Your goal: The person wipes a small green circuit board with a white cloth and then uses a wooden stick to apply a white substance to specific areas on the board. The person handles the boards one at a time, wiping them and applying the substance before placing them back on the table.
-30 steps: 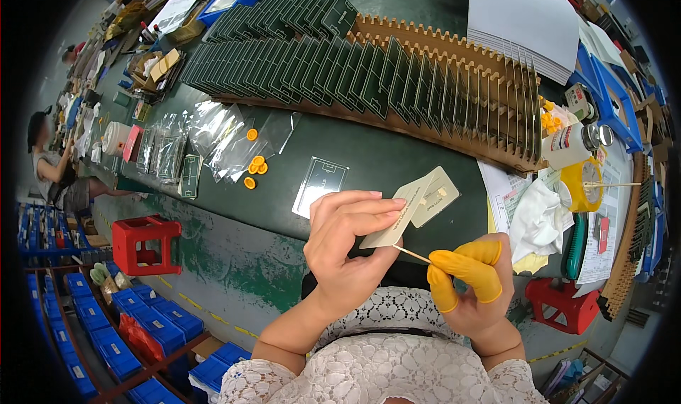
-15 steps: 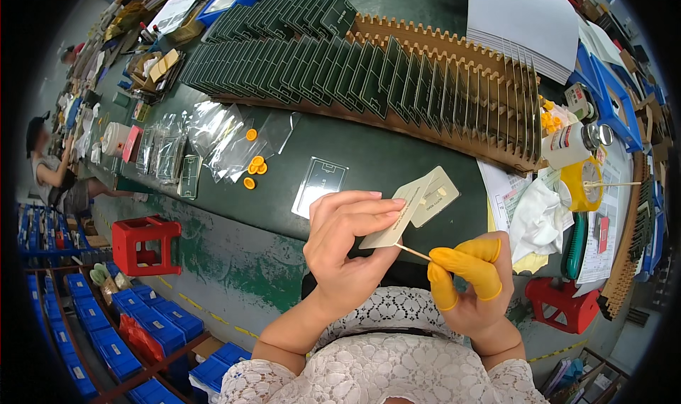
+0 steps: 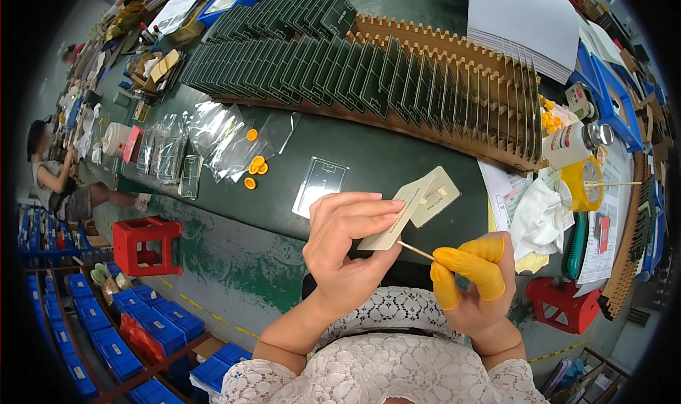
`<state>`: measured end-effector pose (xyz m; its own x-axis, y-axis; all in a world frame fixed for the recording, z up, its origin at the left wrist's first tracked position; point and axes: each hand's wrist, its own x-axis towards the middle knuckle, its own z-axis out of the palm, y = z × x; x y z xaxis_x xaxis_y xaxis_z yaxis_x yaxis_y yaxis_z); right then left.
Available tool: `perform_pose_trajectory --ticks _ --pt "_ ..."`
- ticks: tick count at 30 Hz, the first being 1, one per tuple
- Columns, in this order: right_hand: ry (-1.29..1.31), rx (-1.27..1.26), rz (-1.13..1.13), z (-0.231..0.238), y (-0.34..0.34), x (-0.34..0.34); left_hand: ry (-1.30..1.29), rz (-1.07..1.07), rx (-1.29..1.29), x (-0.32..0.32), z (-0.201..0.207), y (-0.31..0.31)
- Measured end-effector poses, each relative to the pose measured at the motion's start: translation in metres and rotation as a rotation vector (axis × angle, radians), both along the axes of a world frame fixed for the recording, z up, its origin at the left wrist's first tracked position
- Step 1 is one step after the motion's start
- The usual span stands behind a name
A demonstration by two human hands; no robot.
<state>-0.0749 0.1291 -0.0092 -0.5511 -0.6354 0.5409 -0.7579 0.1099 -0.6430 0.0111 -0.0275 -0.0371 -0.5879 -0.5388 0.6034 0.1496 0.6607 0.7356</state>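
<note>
My left hand point(image 3: 344, 241) pinches a thin beige plate point(image 3: 380, 242) between thumb and fingers, tilted up on edge over the table's front edge. My right hand point(image 3: 475, 280), with yellow finger cots on its thumb and fingers, grips a thin swab stick point(image 3: 418, 251). The stick's tip is at the plate's lower edge; I cannot tell whether it touches. Behind the held plate lies a second beige plate point(image 3: 443, 202), partly covered by it. A glossy panel with printed lines point(image 3: 321, 183) lies on the green table point(image 3: 277, 198), just beyond my left hand.
Slotted brown racks point(image 3: 461, 39) hold rows of dark green panels point(image 3: 298, 70) across the back. Loose orange-yellow finger cots point(image 3: 257, 165) lie by clear plastic bags point(image 3: 220, 134). At right are a white cloth point(image 3: 535, 216), a tape roll point(image 3: 583, 183) and a bottle point(image 3: 567, 145). A red stool point(image 3: 145, 244) stands left.
My right hand has shifted slightly right with the swab, its tip moving a little along the plate's edge. My left hand and the plate have barely moved.
</note>
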Motion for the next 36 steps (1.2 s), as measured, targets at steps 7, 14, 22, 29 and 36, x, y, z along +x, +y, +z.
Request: perform_pose_trajectory --ticks 7,14,22,29,36 --pt "0.025 -0.001 0.018 0.0012 -0.0001 0.0001 0.01 -0.007 0.0 -0.0007 0.0002 0.0005" --pt "0.035 0.002 0.017 0.0002 -0.0006 0.0016 0.013 -0.005 0.002 -0.0006 -0.0005 0.0012" --pt "0.034 0.006 -0.001 -0.0013 -0.0002 0.0013 0.015 -0.004 0.003 -0.0007 -0.0009 0.0013" --pt "0.044 0.021 0.0 -0.0011 -0.0008 0.0003 0.013 -0.013 0.013 -0.0002 -0.0001 0.0013" --pt "0.098 0.028 0.037 0.0011 -0.0014 -0.0016 0.021 -0.008 0.006 -0.0003 -0.0018 0.0014"
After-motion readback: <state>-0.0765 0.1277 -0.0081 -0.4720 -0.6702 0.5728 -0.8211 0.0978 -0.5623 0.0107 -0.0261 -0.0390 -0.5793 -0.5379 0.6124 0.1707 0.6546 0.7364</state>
